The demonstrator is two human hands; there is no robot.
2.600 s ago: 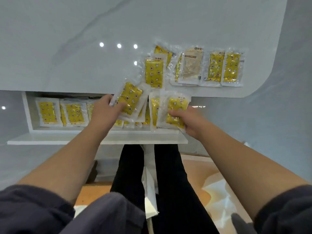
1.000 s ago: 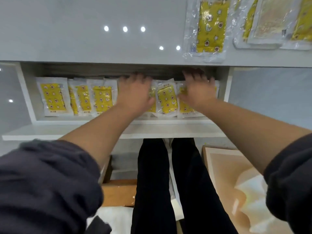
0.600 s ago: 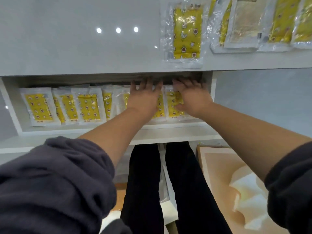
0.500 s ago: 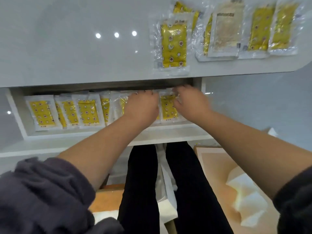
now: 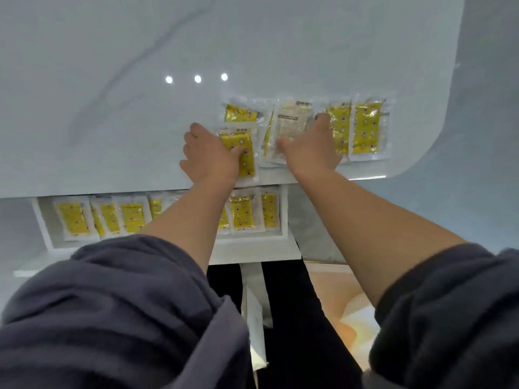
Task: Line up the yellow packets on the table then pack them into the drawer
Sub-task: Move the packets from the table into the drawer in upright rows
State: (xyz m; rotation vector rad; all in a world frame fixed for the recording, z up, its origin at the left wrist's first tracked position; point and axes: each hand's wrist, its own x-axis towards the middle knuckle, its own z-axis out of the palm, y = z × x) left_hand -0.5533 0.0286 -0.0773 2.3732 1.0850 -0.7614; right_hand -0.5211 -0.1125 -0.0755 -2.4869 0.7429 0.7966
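- Left hand (image 5: pixel 209 157) lies on the table (image 5: pixel 112 108), thumb pressed onto a yellow packet (image 5: pixel 241 155) at the near edge; whether the fingers close on it cannot be told.
- Right hand (image 5: pixel 311 148) covers a pale packet (image 5: pixel 292 122); grip cannot be told, fingertips hidden.
- Two packets (image 5: pixel 355 129) lie just beside it.
- Open drawer (image 5: pixel 42 220) below holds a packet row (image 5: pixel 112 220), its middle hidden by the left forearm.

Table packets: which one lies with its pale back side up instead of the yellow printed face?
The pale packet just left of the right hand, in the middle of the tabletop group. It shows beige with a dark label strip; the other packets on the table show yellow.
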